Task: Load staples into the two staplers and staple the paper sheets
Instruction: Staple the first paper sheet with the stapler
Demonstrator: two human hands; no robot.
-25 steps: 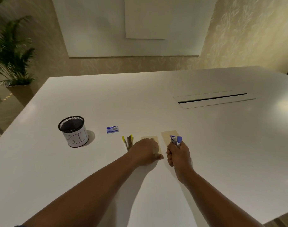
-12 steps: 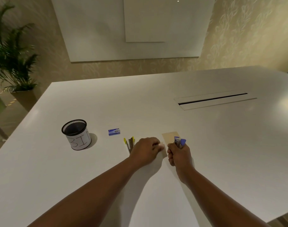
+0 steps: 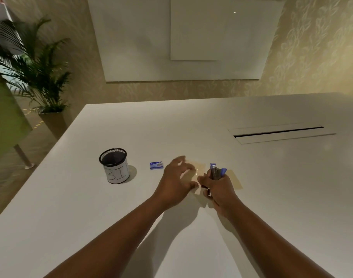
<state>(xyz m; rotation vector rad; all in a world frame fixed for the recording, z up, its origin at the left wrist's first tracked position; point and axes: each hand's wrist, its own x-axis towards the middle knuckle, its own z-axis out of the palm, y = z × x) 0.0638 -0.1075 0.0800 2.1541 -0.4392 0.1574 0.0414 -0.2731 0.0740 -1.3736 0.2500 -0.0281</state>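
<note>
Patterned beige wallpaper and a white board fill the upper frame above a white table. Just right of centre, the right hand is curled round a blue stapler, its long axis running up the frame with the blue end pointing away from the person. The left hand, blurred, hovers with fingers spread over a tan paper sheet. Another tan sheet shows right of the stapler. Left of centre lie a staple box and a mesh bin.

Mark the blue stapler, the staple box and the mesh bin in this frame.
blue stapler [image 3: 217, 171]: head view, on its blue top.
staple box [image 3: 156, 165]: head view, centre of its lid.
mesh bin [image 3: 117, 171]: head view, on its white label.
</note>
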